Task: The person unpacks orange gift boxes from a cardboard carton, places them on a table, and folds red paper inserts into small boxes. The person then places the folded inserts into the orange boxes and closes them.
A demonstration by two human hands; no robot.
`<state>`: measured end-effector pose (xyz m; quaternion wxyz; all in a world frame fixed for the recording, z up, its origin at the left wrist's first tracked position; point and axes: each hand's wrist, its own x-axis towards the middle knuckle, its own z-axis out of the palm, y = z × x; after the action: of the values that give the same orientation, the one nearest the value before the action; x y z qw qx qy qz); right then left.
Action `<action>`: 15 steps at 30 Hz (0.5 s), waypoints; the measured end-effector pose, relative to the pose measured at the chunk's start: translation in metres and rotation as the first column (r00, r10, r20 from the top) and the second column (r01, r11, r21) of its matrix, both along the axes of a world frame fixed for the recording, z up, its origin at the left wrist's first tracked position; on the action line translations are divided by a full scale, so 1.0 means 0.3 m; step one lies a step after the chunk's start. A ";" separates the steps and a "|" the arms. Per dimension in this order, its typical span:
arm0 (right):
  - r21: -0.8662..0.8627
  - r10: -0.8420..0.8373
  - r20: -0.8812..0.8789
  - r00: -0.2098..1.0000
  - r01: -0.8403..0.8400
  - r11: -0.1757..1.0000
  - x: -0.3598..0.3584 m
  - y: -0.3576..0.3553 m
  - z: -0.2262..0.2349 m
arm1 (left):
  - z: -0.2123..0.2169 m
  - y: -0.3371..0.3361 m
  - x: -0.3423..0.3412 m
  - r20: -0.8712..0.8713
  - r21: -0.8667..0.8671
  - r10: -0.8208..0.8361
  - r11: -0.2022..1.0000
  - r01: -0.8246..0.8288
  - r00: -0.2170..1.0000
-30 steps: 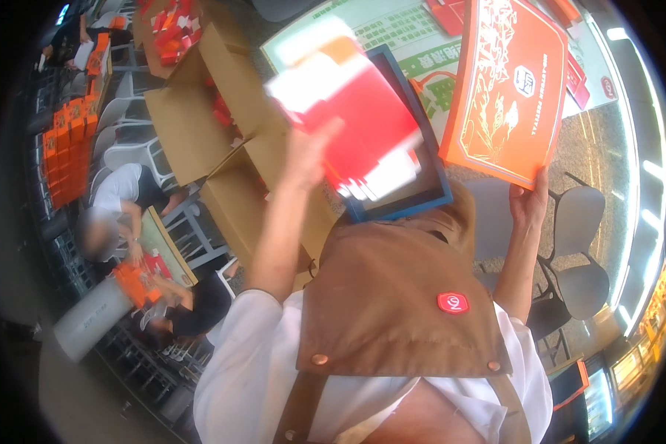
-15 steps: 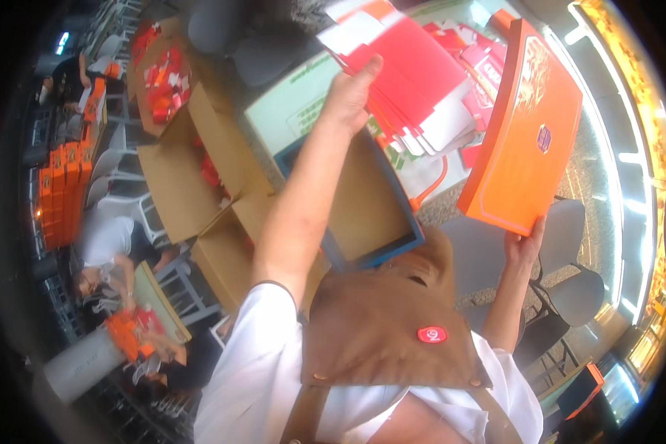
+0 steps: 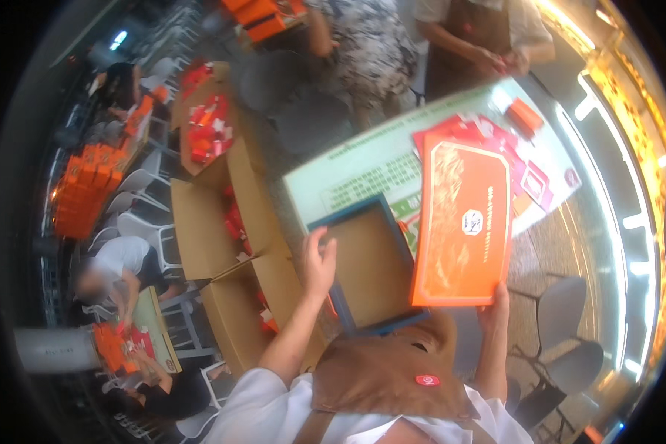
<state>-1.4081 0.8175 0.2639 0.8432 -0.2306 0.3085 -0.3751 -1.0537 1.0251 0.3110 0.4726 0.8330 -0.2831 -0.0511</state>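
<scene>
My right hand (image 3: pixel 493 305) grips the lower right corner of an orange box lid (image 3: pixel 459 274) with pale printing and a small round emblem. The lid is raised and tilted, its top toward me. My left hand (image 3: pixel 320 265) holds nothing, its fingers apart and slightly bent, at the left rim of an open box (image 3: pixel 370 259) with blue walls and a bare brown bottom. Whether it touches that rim I cannot tell. Behind the lid, red and pink paper packets (image 3: pixel 488 135) lie heaped on the pale green table (image 3: pixel 348 174); the lid hides part of them.
Open cardboard cartons (image 3: pixel 207 237) with red packets inside stand left of the table. A small orange box (image 3: pixel 525 116) lies at its far right. Across it, a person's hands (image 3: pixel 496 61) handle something red. Grey chairs (image 3: pixel 562 311) stand at right; people work at another table (image 3: pixel 155 325) at left.
The stack of red and white paper sheets has left my left hand, which came back toward me to the blue box. The lid moved left and turned its printed top toward me.
</scene>
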 end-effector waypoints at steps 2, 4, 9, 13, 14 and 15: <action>-0.024 0.166 0.032 0.986 -0.165 0.986 0.055 -0.009 -0.048 | -0.044 0.117 0.002 -0.041 -0.015 0.099 0.995 -0.100 0.994; -0.023 0.249 -0.023 0.968 -0.249 0.968 0.143 0.031 -0.016 | -0.105 0.202 -0.024 -0.061 0.033 0.192 0.981 -0.191 0.979; -0.022 0.415 -0.187 0.890 -0.427 0.904 0.205 0.093 -0.029 | -0.214 0.253 -0.122 -0.472 0.047 0.165 0.986 -0.163 0.866; -0.168 0.396 -0.511 0.763 -0.540 0.824 0.233 0.128 -0.030 | -0.226 0.219 -0.180 -0.159 -0.280 -0.138 0.956 0.089 0.978; -0.197 0.331 -0.628 0.705 -0.555 0.808 0.229 0.141 0.014 | -0.183 0.223 -0.189 -0.125 -0.183 -0.140 0.976 0.116 0.982; -0.366 0.218 -0.621 0.753 -0.524 0.769 0.236 0.145 -0.011 | -0.199 0.228 -0.202 -0.221 -0.248 -0.153 0.964 0.096 0.963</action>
<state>-1.3372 0.8608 0.2606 0.6839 -0.6042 0.3674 -0.1796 -1.1142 1.0935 0.2513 0.5942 0.7394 -0.2805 -0.1467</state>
